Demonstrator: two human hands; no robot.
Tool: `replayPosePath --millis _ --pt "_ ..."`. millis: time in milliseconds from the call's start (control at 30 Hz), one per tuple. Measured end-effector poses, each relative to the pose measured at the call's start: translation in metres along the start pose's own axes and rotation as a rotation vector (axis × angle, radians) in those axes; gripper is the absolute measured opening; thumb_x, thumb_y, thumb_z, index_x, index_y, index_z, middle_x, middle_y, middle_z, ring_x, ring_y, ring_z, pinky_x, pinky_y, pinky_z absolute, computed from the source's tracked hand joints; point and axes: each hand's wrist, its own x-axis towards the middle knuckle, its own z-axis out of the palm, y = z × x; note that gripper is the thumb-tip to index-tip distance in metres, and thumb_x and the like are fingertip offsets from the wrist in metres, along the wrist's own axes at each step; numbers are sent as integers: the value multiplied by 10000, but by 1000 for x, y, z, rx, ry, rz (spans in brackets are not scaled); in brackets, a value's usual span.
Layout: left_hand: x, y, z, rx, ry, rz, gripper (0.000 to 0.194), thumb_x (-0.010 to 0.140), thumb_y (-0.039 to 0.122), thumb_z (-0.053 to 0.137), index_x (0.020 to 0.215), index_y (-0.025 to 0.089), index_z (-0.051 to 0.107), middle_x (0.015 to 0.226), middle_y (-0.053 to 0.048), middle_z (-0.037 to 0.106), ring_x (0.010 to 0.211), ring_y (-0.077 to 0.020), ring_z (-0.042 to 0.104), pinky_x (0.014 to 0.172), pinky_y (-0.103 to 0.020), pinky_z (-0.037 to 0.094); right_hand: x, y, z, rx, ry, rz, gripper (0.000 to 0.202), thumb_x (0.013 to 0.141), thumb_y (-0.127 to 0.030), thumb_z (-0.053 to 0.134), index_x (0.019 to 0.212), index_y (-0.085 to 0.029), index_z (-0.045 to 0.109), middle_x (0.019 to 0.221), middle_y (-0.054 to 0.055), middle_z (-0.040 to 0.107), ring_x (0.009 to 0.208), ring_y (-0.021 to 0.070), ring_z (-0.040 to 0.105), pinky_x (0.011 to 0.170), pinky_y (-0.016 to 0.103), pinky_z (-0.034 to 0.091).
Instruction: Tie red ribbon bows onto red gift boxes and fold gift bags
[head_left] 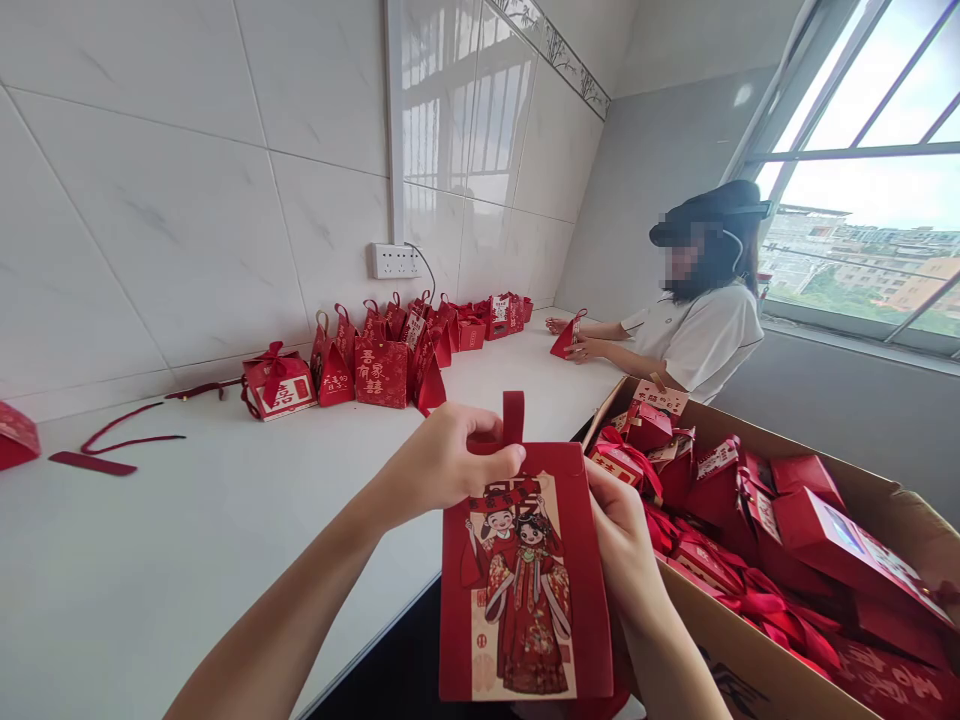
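A red gift box printed with a cartoon couple in traditional wedding dress is held up at the bottom centre, over the table's front edge. My left hand is closed at its top left corner, with thumb and fingers beside a short red ribbon loop. Round the right side of the box wraps my right hand; its fingers are partly hidden behind the box. On the right a large cardboard carton holds many red gift boxes, some with bows.
Red gift boxes stand in a row along the tiled wall on the white table. Loose ribbon lies on the left. Across the table, a person handles a small red box. A power strip is on the wall.
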Motion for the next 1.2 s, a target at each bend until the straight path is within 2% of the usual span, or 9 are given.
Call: replayPosePath --millis 300,400,500,667,833,1000,1067,1133,1200 --pt "3 -1 -7 3 -30 -1 280 779 437 576 708 171 626 655 4 636 539 -111 557 484 -209 408 -1 0 0 17 -11 -8 243 837 -408 575 884 -198 690 724 -1 637 636 131 538 539 202 435" --pt "3 -1 -10 -32 38 2 336 794 485 536 696 175 622 590 15 601 527 -116 553 474 -211 404 -2 0 1 34 -28 8 232 845 -394 572 876 -197 692 705 -6 625 636 120 523 527 186 421" --pt "4 -1 -12 -56 118 51 312 801 460 532 730 173 633 622 11 610 573 -124 570 532 -220 440 -2 1 2 38 -58 23 237 855 -387 564 901 -194 694 737 -1 640 657 117 524 544 180 426" --pt "5 -2 -13 -69 169 98 261 789 389 575 661 166 617 615 20 588 606 -112 554 619 -224 458 -3 3 2 24 -73 18 252 857 -392 564 921 -186 695 752 2 645 648 109 516 550 177 421" --pt "4 -1 -12 -37 208 70 330 785 440 582 614 160 616 586 13 568 581 -113 529 599 -230 440 -4 1 3 42 -97 22 258 852 -402 567 925 -192 698 711 -6 625 632 108 510 540 178 419" --pt "6 -4 -14 -11 135 62 361 809 477 551 648 160 608 607 9 580 581 -118 532 584 -236 432 -5 2 1 47 -105 36 254 844 -406 577 913 -198 704 708 -12 631 613 106 522 543 183 427" --pt "5 -2 -15 42 61 81 337 827 461 537 693 163 616 648 7 608 592 -117 541 579 -231 426 -7 3 -6 45 -162 38 295 854 -434 552 915 -191 707 709 0 642 617 117 544 547 194 434" --pt "0 2 -15 109 -72 117 296 852 426 519 734 174 621 706 7 634 639 -122 563 603 -227 432 -9 6 -15 41 -325 33 352 838 -480 553 907 -176 716 753 29 665 653 144 581 580 223 457" --pt "-7 7 -11 193 -195 172 228 873 358 504 770 193 622 783 7 647 744 -136 587 656 -230 442 -11 12 -25 72 -566 4 434 784 -552 580 903 -161 726 845 71 685 743 193 623 674 285 492"
